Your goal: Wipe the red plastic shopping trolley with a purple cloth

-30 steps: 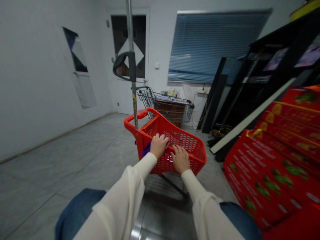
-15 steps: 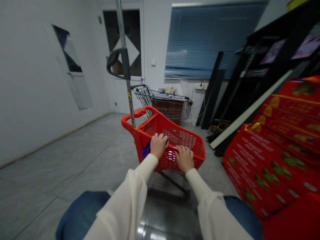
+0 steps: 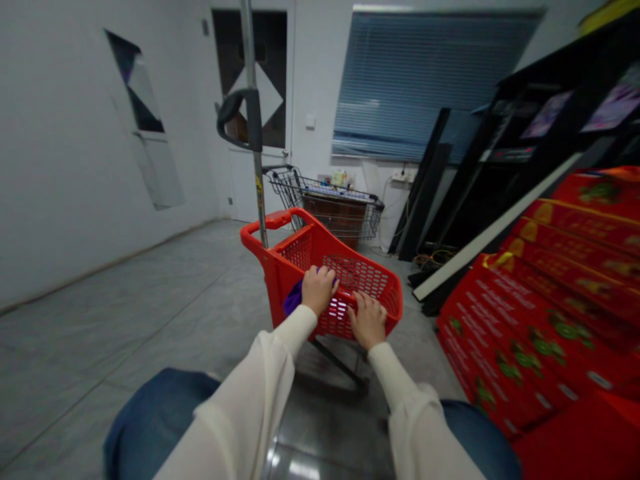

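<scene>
A red plastic shopping cart with perforated basket walls stands in front of me, its near side rim under both hands. My left hand is closed over a bunched purple cloth and presses it against that rim. Most of the cloth is hidden by the hand. To the right along the same rim, my right hand has its fingers hooked over the edge, gripping the cart with the thumb on the outer wall.
A metal pole with a dark grey handle rises at the cart's left end. Behind stands a wire shopping cart. Red cartons are stacked on the right, beside a leaning pale board. A door is at the back.
The red cart's right end sits slightly farther left in view. My left hand stays on the cloth at the rim, and my right hand keeps its place on the rim.
</scene>
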